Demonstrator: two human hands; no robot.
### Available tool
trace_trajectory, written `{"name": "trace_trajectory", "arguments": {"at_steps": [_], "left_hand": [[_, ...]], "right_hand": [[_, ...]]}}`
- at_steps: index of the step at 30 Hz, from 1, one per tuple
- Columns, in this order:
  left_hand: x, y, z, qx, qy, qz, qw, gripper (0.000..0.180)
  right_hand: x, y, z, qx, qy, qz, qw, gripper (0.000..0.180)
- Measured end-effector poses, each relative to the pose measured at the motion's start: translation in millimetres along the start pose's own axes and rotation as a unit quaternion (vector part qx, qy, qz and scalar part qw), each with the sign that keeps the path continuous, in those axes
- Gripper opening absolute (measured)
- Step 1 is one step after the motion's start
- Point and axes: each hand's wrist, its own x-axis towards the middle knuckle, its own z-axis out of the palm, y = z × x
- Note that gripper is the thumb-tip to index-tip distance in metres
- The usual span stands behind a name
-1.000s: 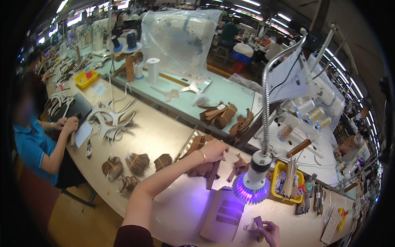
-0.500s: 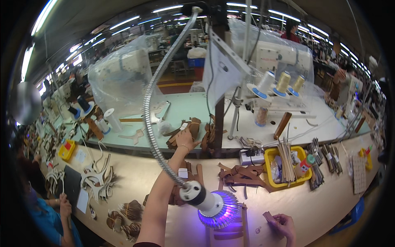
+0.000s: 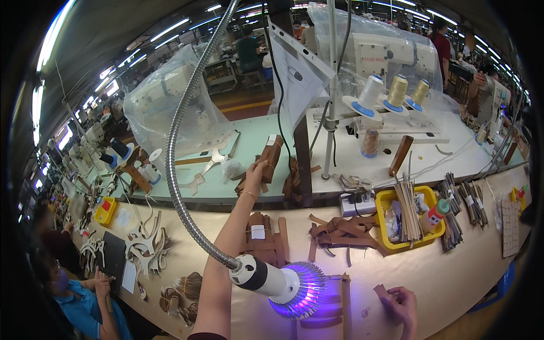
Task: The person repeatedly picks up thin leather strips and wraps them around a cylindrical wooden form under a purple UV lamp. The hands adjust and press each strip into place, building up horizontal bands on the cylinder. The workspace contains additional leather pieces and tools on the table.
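My left hand (image 3: 256, 171) is stretched far forward to the raised green table and grips a bundle of brown leather pieces (image 3: 271, 157) standing there. My right hand (image 3: 402, 303) rests low on the tan worktable and pinches a small brown leather piece (image 3: 381, 291). Between my arms a gooseneck lamp (image 3: 294, 288) shines violet light down onto a brown leather part (image 3: 334, 306) lying under it. Tied stacks of brown leather straps (image 3: 262, 238) lie just beyond the lamp.
A yellow tray (image 3: 386, 199) with strips and a glue bottle stands to the right, loose straps (image 3: 337, 231) beside it. Thread cones (image 3: 396, 92) and plastic-covered sewing machines (image 3: 170, 107) sit behind. A person in blue (image 3: 79, 300) works at the lower left.
My left arm reached further forward and took hold of the leather bundle on the green table. My head turned right, shifting the whole scene. My right hand stayed low by the lamp.
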Motion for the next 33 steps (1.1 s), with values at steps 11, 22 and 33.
{"name": "trace_trajectory", "arguments": {"at_steps": [11, 22, 33], "left_hand": [[-92.7, 21.0, -49.1, -0.171, -0.220, -0.063, 0.958, 0.036], [-295.7, 80.3, -153.5, -0.002, -0.109, -0.065, 0.992, 0.044], [-454.6, 47.2, -117.1, 0.246, 0.055, -0.002, 0.968, 0.072]], "right_hand": [[-6.4, -5.1, -3.0, -0.045, 0.030, -0.038, 0.998, 0.027], [-4.5, -7.4, -6.5, -0.010, 0.011, -0.040, 0.999, 0.023], [-3.2, -2.5, -4.1, -0.040, -0.049, -0.054, 0.997, 0.022]]}}
